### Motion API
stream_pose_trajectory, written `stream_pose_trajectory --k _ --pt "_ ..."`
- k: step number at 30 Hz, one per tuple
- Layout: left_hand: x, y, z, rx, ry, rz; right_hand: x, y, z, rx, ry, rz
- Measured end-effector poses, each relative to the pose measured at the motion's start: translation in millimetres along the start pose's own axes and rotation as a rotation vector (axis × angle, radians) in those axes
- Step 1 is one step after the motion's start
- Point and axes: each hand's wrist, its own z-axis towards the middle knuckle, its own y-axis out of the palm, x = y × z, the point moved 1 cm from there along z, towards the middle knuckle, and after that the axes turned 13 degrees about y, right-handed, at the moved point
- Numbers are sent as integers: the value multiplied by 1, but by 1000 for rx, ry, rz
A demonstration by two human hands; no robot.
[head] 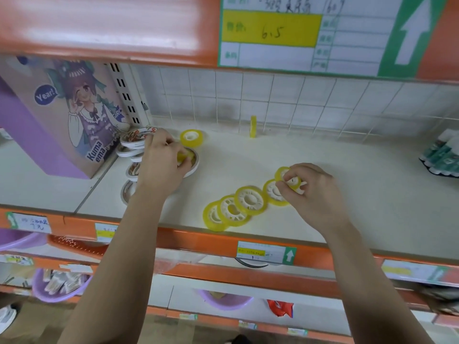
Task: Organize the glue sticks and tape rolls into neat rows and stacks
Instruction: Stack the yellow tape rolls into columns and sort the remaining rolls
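Tape roll (pixel 185 156) half-hidden under left hand (pixel 161 165), second roll (pixel 282 173) in right hand (pixel 315 192)

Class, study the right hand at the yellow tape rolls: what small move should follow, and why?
Probably lower the pinched roll in the right hand onto the far end of the row: it is tilted there, and the row's members overlap in line.

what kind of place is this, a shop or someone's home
Most likely a stationery aisle in a shop: orange-edged metal shelving with paper price labels on its front lip, a handwritten price card reading 6.5, and many identical yellow tape rolls laid out as stock.
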Motion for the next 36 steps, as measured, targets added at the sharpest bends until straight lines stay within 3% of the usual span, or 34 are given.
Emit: stream_pose_trajectory --k 9,16,27,36 --pt "78 -3 -1 138 145 -244 11 -31 -15 124 42 -49" --pt "164 19 10 85 338 -336 47 -78 -29 215 26 -38" --pt "339 51 28 73 518 -488 145 -203 -57 349 34 -41" --pt "487 67 35 137 496 -557 224 -329 -64 379 12 -107"
